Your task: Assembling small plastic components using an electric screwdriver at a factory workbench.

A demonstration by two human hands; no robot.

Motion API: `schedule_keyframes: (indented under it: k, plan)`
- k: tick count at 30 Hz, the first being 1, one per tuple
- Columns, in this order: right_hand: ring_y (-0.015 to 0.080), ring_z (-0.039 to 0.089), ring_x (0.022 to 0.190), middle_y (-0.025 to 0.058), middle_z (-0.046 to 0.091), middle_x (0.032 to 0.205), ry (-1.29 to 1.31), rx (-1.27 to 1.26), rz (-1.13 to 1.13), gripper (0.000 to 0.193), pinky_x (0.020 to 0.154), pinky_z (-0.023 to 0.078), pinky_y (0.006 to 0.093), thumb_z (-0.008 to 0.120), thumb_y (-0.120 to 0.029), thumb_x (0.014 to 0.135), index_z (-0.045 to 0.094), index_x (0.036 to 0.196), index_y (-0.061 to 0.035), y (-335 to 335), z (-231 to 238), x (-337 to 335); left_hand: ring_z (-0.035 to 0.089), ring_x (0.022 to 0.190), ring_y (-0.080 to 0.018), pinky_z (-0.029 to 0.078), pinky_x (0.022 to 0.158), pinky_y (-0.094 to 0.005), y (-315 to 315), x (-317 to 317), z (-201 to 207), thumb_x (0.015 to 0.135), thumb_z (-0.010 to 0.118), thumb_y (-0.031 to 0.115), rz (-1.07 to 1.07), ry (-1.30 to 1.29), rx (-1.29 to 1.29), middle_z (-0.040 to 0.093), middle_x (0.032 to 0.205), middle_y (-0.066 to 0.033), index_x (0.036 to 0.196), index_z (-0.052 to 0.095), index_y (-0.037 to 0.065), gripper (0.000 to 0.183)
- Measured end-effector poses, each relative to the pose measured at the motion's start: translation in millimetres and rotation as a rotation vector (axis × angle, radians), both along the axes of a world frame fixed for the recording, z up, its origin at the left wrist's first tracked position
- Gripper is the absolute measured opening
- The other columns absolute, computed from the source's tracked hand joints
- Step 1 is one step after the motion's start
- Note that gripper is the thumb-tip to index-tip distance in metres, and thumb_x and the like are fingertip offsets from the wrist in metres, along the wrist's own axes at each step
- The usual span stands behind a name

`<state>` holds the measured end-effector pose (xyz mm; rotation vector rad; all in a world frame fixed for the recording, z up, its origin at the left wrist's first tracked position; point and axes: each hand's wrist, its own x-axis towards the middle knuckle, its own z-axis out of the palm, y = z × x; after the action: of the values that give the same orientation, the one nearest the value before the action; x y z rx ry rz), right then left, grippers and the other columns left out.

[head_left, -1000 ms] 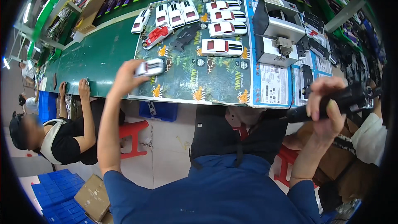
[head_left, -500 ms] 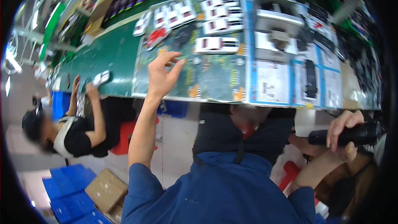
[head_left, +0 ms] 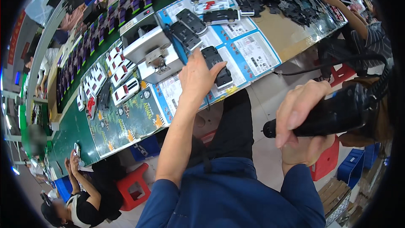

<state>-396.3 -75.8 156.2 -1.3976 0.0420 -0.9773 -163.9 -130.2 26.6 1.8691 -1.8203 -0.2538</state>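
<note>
My left hand [head_left: 197, 76] reaches over the bench with thumb and fingers apart. Its thumb lies across a black toy car base [head_left: 222, 77], which is flat on the printed sheets near the bench edge; whether the hand touches it I cannot tell. At the right, in front of the bench, my right hand [head_left: 300, 109] is wrapped round a black electric screwdriver [head_left: 337, 112], its tip pointing left and a coiled cord at its back end. More black car bases [head_left: 184, 36] lie just beyond my left hand.
A metal fixture [head_left: 157, 59] stands left of my hand. White toy cars [head_left: 125, 91] sit beyond it on a patterned mat. Black plastic parts [head_left: 291, 2] are heaped at the far right. Co-workers sit at the left [head_left: 90, 198] and right [head_left: 358, 29]. A red stool [head_left: 134, 185] stands below.
The view has swung toward the right of the bench. My left hand has gone from above the patterned mat to the black car base. The screwdriver stays in my right hand.
</note>
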Motion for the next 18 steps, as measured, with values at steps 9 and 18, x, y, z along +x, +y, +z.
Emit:
schedule_keyframes:
  k: [9, 18]
  plan:
    - [0.0147, 0.065, 0.077, 0.0134, 0.067, 0.084, 0.075, 0.293, -0.123, 0.041, 0.065, 0.050, 0.0241, 0.081, 0.002, 0.071, 0.063, 0.108, 0.0040, 14, 3, 9, 0.047, 0.062, -0.0119, 0.042, 0.055, -0.0300, -4, -6, -30, 0.070, 0.085, 0.023, 0.005, 0.668, -0.033, 0.057, 0.067, -0.0039, 0.080, 0.060, 0.000, 0.036]
    - [0.0097, 0.055, 0.050, 0.0118, 0.063, 0.074, 0.067, 0.292, -0.307, 0.033, 0.046, 0.044, 0.0225, 0.079, -0.008, 0.078, 0.061, 0.102, 0.0052, 15, -2, 46, 0.062, 0.104, -0.0169, 0.049, 0.092, -0.0305, 78, 39, 8, 0.089, 0.064, 0.003, -0.129, 1.512, 0.059, 0.063, 0.114, -0.0079, 0.123, 0.052, 0.001, 0.036]
